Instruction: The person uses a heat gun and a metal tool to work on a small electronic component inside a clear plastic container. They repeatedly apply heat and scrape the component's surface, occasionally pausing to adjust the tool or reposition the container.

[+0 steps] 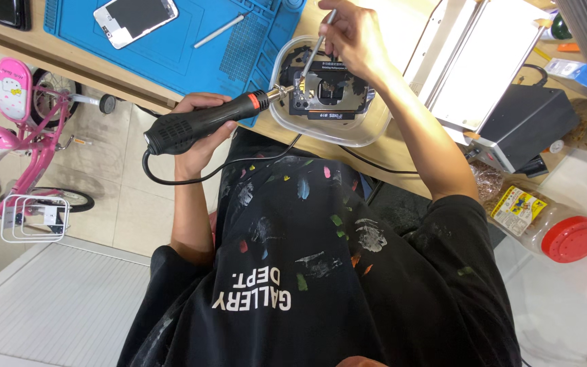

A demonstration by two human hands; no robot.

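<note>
Gripping a black hot-air gun [198,124], left hand [198,132] clenched around its handle, nozzle aimed at a dark fixture [327,92] inside a clear bowl [321,132]. Right hand [354,34] pinches tweezers [315,49], tip seemingly touching the fixture. Blue mat [191,54] alongside, phone [136,19] on it.

A pink bicycle [15,136] stands at left, a phone [135,19] lies on the blue mat [171,47] up top, and a red-lidded jar [545,221] sits at right.

place: home phone-repair bench | signs: blue repair mat [191,47], hot-air tool [198,124], child's pink bicycle [18,136]
</note>
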